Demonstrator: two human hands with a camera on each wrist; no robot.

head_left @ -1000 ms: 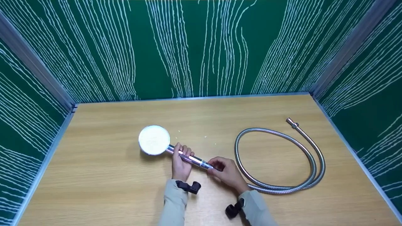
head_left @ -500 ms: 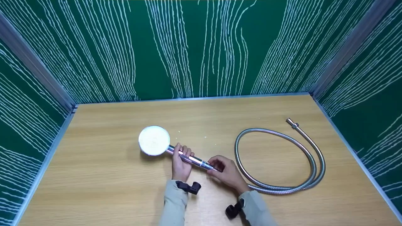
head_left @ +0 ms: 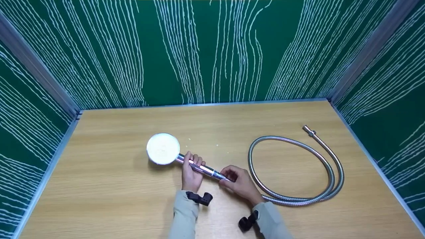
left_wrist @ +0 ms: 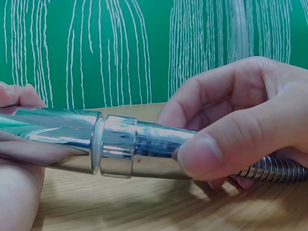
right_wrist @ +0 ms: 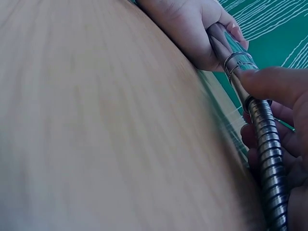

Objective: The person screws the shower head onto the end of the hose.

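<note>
A chrome hand shower [head_left: 163, 149] with a round white face lies at the left-middle of the table, its handle slanting down to the right. My left hand [head_left: 192, 172] grips that handle. At the handle's lower end, the thumb and fingers of my right hand [head_left: 241, 184] pinch the smooth metal end fitting [left_wrist: 161, 150] of the shower hose [head_left: 289, 201]. In the left wrist view the fitting's collar meets the handle end, with a thin pale ring between them. Ribbed hose [right_wrist: 269, 144] runs back from the fitting under my right palm.
The hose lies in a loose loop on the wooden table [head_left: 99, 199] to the right, its other end, a metal connector [head_left: 309, 130], pointing to the back. Green walls [head_left: 206, 49] with white lines enclose the table at the back and both sides. Small white specks dot the middle.
Very little differs. Both hands keep their hold on the handle and the fitting, with only a slight shift of the right fingers.
</note>
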